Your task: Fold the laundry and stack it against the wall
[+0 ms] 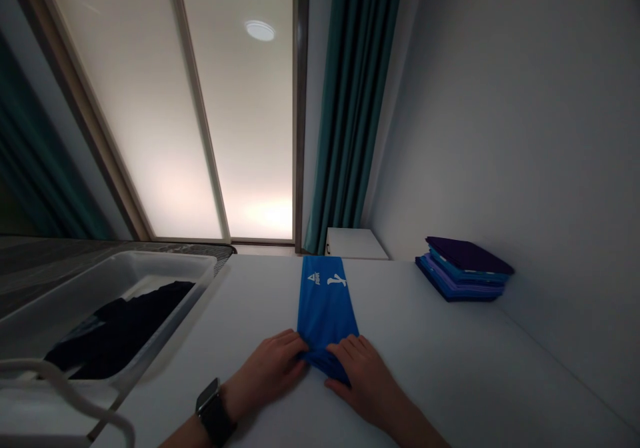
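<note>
A blue garment with white printed marks lies as a long narrow strip on the white table. Its near end is bunched and slightly raised between my hands. My left hand, with a black watch on the wrist, pinches the near left edge. On the right side of the same end, my right hand grips the fabric, its thumb toward me and its fingers on top. The far end of the strip lies flat near the table's back edge.
Folded purple and blue garments form a stack by the right wall. At left, a translucent bin holds dark clothing. A pale curved tube crosses the lower left. Beyond the table stands a white cabinet.
</note>
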Demonstrator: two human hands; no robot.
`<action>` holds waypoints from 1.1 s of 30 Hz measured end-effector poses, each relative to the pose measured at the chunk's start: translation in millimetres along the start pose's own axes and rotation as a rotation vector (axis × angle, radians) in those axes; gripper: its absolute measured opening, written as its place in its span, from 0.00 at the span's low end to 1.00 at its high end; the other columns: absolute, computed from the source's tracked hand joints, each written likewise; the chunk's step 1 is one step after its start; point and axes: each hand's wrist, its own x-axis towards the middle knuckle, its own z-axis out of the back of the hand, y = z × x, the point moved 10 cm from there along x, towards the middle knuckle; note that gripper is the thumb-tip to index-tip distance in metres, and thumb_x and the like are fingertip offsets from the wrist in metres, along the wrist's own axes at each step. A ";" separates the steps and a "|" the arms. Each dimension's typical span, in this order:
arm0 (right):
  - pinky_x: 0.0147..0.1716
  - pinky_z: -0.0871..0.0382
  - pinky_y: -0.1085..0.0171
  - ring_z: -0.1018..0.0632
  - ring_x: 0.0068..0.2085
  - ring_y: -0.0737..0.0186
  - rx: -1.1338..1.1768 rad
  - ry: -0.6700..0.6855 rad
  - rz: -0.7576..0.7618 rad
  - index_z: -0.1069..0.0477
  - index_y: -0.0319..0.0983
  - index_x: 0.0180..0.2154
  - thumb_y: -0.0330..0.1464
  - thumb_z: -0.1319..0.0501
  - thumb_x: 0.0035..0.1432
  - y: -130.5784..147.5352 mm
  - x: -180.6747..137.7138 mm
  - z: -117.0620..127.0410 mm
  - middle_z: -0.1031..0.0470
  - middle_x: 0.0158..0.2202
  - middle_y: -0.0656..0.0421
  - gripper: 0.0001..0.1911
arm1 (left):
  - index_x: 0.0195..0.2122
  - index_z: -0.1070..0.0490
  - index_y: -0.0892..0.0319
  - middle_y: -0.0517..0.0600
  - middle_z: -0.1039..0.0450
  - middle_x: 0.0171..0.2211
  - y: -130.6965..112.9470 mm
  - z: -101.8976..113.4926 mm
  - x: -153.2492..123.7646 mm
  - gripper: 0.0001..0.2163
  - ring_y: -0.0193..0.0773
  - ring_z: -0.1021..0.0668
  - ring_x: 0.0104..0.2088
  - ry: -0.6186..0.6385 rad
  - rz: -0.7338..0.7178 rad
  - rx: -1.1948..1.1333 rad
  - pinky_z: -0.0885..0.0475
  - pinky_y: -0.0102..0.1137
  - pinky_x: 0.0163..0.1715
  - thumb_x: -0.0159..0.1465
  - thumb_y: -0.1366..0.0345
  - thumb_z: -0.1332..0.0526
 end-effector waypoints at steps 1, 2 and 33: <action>0.50 0.39 0.53 0.28 0.47 0.52 -0.032 -0.021 0.001 0.35 0.43 0.53 0.39 0.34 0.55 0.9 -1.2 -3.1 0.26 0.44 0.56 0.25 | 0.38 0.31 0.56 0.48 0.27 0.36 2.3 -0.2 0.6 0.07 0.36 0.25 0.36 -0.004 0.025 -0.010 0.32 0.28 0.35 0.61 0.73 0.43; 0.52 0.40 0.52 0.28 0.48 0.51 -0.067 -0.042 0.005 0.36 0.43 0.55 0.40 0.33 0.55 2.0 -1.8 -5.7 0.27 0.45 0.55 0.28 | 0.38 0.31 0.56 0.48 0.27 0.36 4.0 -0.3 1.3 0.07 0.36 0.25 0.36 -0.008 0.046 -0.020 0.32 0.29 0.36 0.60 0.74 0.43; 0.45 0.38 0.64 0.25 0.44 0.59 0.140 0.459 0.047 0.29 0.39 0.39 0.22 0.45 0.57 33.9 -24.2 -0.4 0.23 0.43 0.58 0.12 | 0.36 0.36 0.53 0.45 0.25 0.39 -51.4 -5.2 -37.1 0.14 0.35 0.24 0.38 0.159 0.015 -0.240 0.30 0.26 0.40 0.53 0.79 0.45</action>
